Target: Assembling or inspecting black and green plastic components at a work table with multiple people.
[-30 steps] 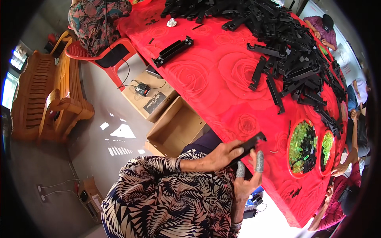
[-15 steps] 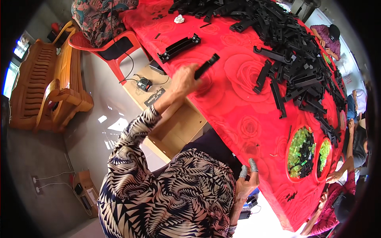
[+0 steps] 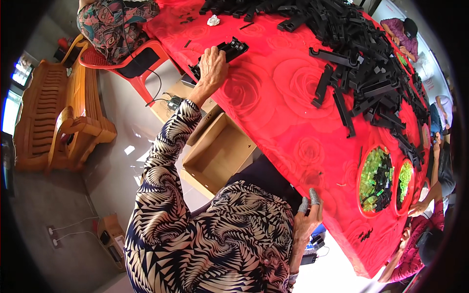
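Note:
At the table's left edge, my left hand (image 3: 212, 71) is closed over a black plastic part, its back facing up and covering most of what it grips. The slotted end of a long black plastic part (image 3: 236, 47) sticks out past the fingers, lying beside the one or two set down there. My right hand (image 3: 309, 217) rests against the near edge of the red flowered tablecloth (image 3: 273, 112). Silvery wraps cover two of its fingertips. Those fingers point up and apart, with nothing between them.
A big heap of black plastic parts (image 3: 361, 58) covers the far side. Red-rimmed bowls (image 3: 361, 193) hold yellow-green and black bits at the right. A wad of white paper (image 3: 213, 20) lies far left. An open wooden drawer (image 3: 215, 156) sits below the edge. Other people work along the far right.
My left hand has carried the black plastic part up and left, onto the parts at the table's edge. The right hand stays nearly in place.

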Demonstrator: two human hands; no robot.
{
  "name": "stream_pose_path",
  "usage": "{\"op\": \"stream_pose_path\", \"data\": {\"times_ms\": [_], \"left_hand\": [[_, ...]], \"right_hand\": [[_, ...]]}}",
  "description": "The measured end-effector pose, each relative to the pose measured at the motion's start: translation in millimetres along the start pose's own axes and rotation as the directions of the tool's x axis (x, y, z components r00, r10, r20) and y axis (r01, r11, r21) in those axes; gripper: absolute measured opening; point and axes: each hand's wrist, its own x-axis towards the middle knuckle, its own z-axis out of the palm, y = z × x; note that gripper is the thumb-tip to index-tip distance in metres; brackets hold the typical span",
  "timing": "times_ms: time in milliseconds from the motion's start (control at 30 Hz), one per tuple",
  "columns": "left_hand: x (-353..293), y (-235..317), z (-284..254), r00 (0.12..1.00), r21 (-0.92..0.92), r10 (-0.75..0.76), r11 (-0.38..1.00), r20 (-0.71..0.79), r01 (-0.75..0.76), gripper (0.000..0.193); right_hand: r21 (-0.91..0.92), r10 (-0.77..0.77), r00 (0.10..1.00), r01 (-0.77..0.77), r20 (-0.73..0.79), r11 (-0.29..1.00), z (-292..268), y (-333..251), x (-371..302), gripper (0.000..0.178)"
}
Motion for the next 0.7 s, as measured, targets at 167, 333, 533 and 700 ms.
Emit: {"op": "stream_pose_path", "data": {"times_ms": [167,333,533,700], "left_hand": [[1.4,-11.0,6.7,1.000,0.026,0.026,0.999,-0.012,-0.026,0.039],[1.6,-11.1,13.4,0.997,0.039,0.058,0.998,-0.044,-0.056,0.043],[-3.3,-1.6,6.2,0.992,0.037,0.066,0.997,-0.108,-0.062,0.038],[-6.8,-8.3,1.9,0.985,0.085,0.102,0.992,-0.136,-0.091,0.033]], "right_hand": [[0.009,-0.024,1.000,0.023,0.010,1.000,0.7,0.5,1.0,0.027],[0.001,-0.017,1.000,0.017,0.004,1.000,1.2,0.2,0.4,0.029],[-0.005,0.007,1.000,-0.007,0.004,1.000,0.4,0.9,-1.0,0.028],[-0.016,-0.041,0.999,0.040,-0.034,0.999,1.6,6.8,0.7,0.025]]}}
